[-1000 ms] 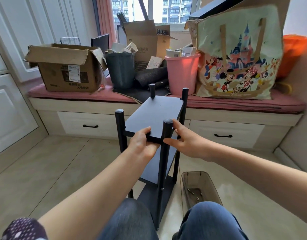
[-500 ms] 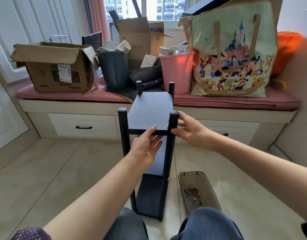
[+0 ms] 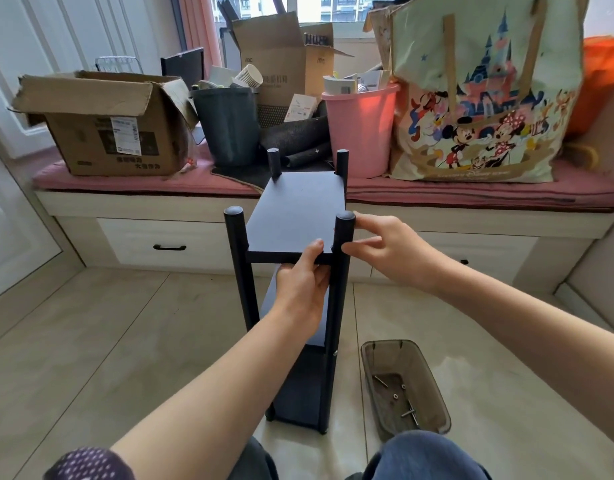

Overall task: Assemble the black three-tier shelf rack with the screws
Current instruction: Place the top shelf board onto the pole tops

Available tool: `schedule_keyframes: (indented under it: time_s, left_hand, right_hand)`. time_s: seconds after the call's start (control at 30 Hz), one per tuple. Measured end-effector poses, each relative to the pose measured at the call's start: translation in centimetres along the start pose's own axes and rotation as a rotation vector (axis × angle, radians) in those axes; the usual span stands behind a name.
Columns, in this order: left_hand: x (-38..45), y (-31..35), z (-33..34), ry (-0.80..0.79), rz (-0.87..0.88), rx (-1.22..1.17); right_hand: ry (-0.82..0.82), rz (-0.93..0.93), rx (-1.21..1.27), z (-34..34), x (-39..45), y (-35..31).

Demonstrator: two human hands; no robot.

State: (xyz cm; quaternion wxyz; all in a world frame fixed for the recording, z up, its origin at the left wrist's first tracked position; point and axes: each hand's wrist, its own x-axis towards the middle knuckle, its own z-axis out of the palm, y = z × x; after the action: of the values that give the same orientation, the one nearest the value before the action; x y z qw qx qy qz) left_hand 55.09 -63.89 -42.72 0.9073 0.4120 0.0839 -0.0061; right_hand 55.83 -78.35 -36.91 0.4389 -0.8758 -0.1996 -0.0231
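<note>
In the head view, the black shelf rack (image 3: 296, 237) is seen standing upright on the tiled floor (image 3: 90, 341), just in front of the person's knees and short of the window bench (image 3: 471, 216). The front edge of its top shelf is pinched by the left hand (image 3: 303, 289), with the thumb laid on the top surface and the fingers curled beneath the board. The near right post (image 3: 343, 233) is held by the right hand (image 3: 385, 251), the thumb and fingers being closed around it just under its cap. The near left post (image 3: 237, 244) is left untouched. A smoky plastic tray (image 3: 433, 386) holding loose screws (image 3: 407, 410) is set on the floor just right of the rack's base, apart from it. Bare tile is seen to the left of the rack and between the tray and the right wall. On the bench cushion behind, a cardboard box (image 3: 108, 133), a dark bin (image 3: 227, 126), a pink bucket (image 3: 362, 129) and a cartoon tote bag (image 3: 482, 98) are lined up.
</note>
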Motion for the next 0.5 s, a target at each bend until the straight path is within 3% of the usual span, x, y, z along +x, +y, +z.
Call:
schedule_keyframes:
  time_s: [0.33,0.5]
  left_hand:
    - [0.2,0.0,-0.8,0.016,0.086,0.203]
    - [0.1,0.4,-0.9,-0.007,0.071,0.195]
  right_hand:
    - [-0.063,-0.088,-0.092,0.0,1.3,0.1]
    - [0.008,-0.074,-0.031,0.6,0.9,0.2]
